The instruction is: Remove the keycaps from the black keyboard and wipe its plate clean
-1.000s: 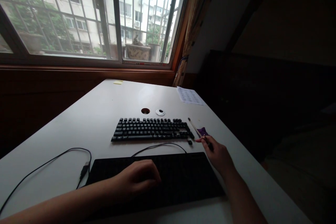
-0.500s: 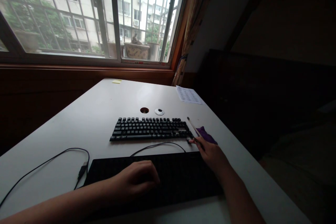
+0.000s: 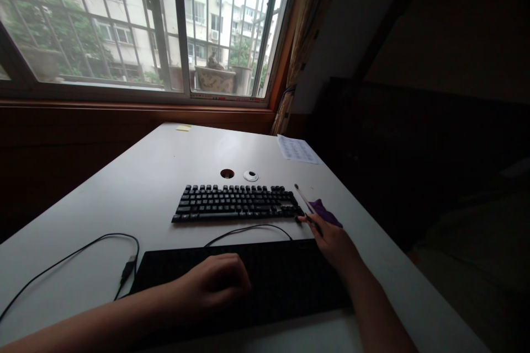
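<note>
My right hand is closed in a pinch around a thin dark tool, whose exact kind I cannot tell. Its fingertips are beside a small black keycap at the lower right corner of a black keyboard. A few keys are off there, and a pale patch shows. My left hand rests with curled fingers on a long black panel, perhaps another keyboard in shadow. Its palm is hidden. A thin pale stick with a dark tip lies between the keyboard and a purple cloth.
A black cable with a USB plug curves over the white desk at left. Behind the keyboard are a cable hole and its round cover. A printed sheet and yellow sticky notes lie at the far edge.
Almost nothing differs. The whole view has shifted very slightly, and my right fingertips have moved a touch near the keycap. My left hand stays in place.
</note>
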Demonstrator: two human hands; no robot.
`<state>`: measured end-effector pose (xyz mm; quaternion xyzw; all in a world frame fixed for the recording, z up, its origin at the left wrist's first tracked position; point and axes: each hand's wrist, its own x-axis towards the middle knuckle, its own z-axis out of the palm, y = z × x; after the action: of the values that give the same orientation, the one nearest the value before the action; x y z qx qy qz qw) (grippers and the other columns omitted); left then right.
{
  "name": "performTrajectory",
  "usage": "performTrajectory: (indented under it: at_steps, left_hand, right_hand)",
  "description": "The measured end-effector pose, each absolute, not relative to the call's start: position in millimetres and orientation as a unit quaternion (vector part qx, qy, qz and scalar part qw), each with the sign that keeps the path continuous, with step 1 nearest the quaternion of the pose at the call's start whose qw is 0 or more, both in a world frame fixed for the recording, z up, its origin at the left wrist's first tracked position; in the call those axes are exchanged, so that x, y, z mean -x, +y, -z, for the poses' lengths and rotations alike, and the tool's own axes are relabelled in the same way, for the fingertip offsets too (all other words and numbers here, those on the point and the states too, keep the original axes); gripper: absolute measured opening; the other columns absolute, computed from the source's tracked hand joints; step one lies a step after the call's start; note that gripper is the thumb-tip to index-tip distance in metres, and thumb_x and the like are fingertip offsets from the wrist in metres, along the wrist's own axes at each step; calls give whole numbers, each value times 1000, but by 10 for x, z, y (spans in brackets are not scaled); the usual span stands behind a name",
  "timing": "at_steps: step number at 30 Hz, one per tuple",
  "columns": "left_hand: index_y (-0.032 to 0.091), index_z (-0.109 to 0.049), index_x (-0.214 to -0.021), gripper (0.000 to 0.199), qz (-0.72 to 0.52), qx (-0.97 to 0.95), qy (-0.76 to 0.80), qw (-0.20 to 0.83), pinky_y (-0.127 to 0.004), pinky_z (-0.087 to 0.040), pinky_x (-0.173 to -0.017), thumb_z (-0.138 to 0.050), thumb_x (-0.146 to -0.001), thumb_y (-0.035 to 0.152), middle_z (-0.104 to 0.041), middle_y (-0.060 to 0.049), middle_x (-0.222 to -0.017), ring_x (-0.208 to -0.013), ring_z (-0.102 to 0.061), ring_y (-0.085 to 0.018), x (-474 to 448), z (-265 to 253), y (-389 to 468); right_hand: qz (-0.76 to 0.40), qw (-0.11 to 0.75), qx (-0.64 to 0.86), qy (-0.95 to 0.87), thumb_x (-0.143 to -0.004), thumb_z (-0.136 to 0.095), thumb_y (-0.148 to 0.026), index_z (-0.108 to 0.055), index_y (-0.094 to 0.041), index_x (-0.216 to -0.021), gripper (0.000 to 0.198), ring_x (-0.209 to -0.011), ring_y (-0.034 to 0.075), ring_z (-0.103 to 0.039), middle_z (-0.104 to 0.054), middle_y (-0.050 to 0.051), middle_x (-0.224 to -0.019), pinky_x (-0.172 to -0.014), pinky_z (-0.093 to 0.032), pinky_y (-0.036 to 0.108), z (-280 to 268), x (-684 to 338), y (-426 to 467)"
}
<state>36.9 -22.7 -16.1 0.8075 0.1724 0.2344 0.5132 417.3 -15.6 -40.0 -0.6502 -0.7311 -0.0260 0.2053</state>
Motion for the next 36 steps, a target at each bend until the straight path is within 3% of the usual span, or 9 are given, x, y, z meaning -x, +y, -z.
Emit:
performTrajectory:
  at_steps: [9,36]
  left_hand:
    - [16,-67,-99,10,-236,-812,169,507,-26,-53,-80,-61,-92,12,-68,-6,-98,-89,-65,-17,-376,154,-224]
    - [17,-67,-99,12,-242,-817,157,499,-25,-52,-80,-61,-91,10,-67,-5,-97,-89,-64,-16,-373,199,-220]
  right_hand:
    - [33,189,653,-732,-99,-44,-26,-65,-29,-122,31,-96,28,-76,-78,4,-109,-81,-60,39,469,-4224,-131]
    - [34,168,654,-737,-97,-51,-20,-63,-32,-127,35,-105,28,-75,-74,0,-125,-84,-63,41,350,-4110,-126]
